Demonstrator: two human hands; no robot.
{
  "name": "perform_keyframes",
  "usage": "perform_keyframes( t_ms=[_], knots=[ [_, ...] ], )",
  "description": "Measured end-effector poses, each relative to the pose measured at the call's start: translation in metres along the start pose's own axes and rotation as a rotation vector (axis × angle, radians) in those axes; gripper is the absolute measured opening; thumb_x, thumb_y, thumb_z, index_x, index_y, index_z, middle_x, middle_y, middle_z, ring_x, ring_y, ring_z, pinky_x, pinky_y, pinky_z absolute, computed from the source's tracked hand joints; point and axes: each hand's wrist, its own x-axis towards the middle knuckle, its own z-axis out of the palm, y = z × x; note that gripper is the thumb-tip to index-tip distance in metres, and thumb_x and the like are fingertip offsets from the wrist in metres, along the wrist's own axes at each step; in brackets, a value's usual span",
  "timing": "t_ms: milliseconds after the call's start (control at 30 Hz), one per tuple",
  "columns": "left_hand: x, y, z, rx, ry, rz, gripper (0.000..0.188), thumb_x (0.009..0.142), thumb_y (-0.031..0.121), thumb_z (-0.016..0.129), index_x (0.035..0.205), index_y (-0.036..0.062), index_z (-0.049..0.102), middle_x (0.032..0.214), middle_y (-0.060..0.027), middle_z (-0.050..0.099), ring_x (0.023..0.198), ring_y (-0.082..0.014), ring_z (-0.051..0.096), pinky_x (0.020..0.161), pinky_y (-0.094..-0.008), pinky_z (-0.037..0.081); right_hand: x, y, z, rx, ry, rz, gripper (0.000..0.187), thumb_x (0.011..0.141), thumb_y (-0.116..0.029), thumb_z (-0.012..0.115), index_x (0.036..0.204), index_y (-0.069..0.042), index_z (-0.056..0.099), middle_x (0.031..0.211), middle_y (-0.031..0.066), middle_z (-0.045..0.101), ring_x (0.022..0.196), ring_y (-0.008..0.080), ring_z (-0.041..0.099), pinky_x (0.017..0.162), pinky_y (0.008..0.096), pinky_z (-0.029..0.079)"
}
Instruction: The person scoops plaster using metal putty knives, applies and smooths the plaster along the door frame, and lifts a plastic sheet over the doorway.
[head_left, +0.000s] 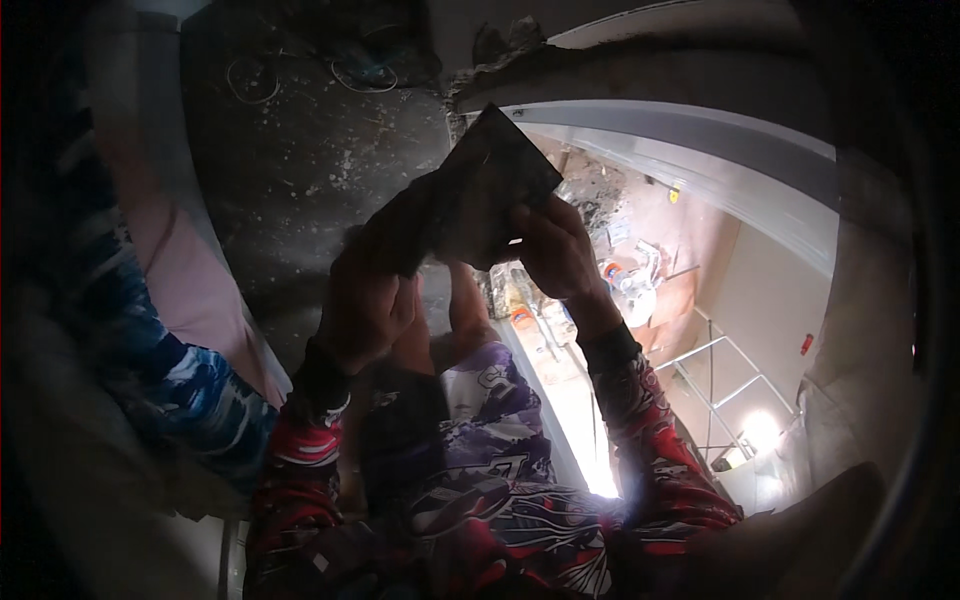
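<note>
I hold the square [497, 165] in deep shadow; below and right of it a lamp [760, 432] glares white, left of it is dim, right of it straight edges bow

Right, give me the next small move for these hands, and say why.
Perhaps tilt the dark panel towards the bright lamp at lower right: the panel's face lies in shadow and is hard to make out, while the left hand and right hand already hold it up.

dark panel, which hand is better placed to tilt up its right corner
Probably the right hand: it is at the right edge of the panel, just below that corner. The left hand is farther off, at the lower left.
</note>
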Motion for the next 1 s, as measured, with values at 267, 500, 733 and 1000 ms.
perform_keyframes(
  t_ms=[267, 500, 733, 1000],
  knots=[
    [-0.036, -0.071, 0.010, 0.262, -0.205, 0.121, 0.053, 0.083, -0.004, 0.054, 0.135, 0.0024, 0.046, 0.132, -0.0237, 0.050, 0.118, -0.0419, 0.051, 0.098, -0.0436, 0.045, -0.019, 0.001, 0.000, -0.034, 0.012, -0.071, 0.027, 0.094, -0.013, 0.054, 0.117, 0.001, 0.056, 0.099, 0.0080, 0.064, 0.088, 0.0187, 0.064, 0.074, 0.0352, 0.056],
    [-0.047, -0.096, -0.035, 0.098, -0.036, -0.016, 0.031, 0.089, 0.005, 0.056, 0.119, -0.0009, 0.058, 0.116, -0.0212, 0.061, 0.104, -0.0331, 0.062, 0.088, -0.0384, 0.050, -0.025, -0.016, -0.018, -0.085, 0.057, -0.146, 0.035, 0.092, -0.014, 0.057, 0.122, 0.003, 0.053, 0.109, 0.0110, 0.064, 0.094, 0.0230, 0.065, 0.077, 0.0402, 0.057],
    [-0.046, -0.137, -0.033, 0.128, -0.207, 0.238, 0.038, 0.092, 0.018, 0.060, 0.126, 0.0026, 0.054, 0.128, -0.0149, 0.056, 0.116, -0.0266, 0.056, 0.099, -0.0380, 0.045, -0.009, 0.044, -0.042, -0.595, -0.248, -0.298, 0.021, 0.089, -0.008, 0.059, 0.108, -0.002, 0.057, 0.099, 0.0107, 0.063, 0.090, 0.0248, 0.063, 0.077, 0.0395, 0.052],
    [-0.015, -0.122, 0.001, -0.780, -0.350, -0.439, 0.044, 0.087, 0.023, 0.065, 0.126, 0.0040, 0.055, 0.122, -0.0125, 0.059, 0.113, -0.0258, 0.055, 0.100, -0.0362, 0.042, -0.018, 0.053, -0.029, -0.092, 0.000, 0.096, 0.020, 0.081, -0.007, 0.067, 0.100, -0.006, 0.065, 0.101, 0.0122, 0.064, 0.095, 0.0279, 0.062, 0.082, 0.0370, 0.051]
  ],
)
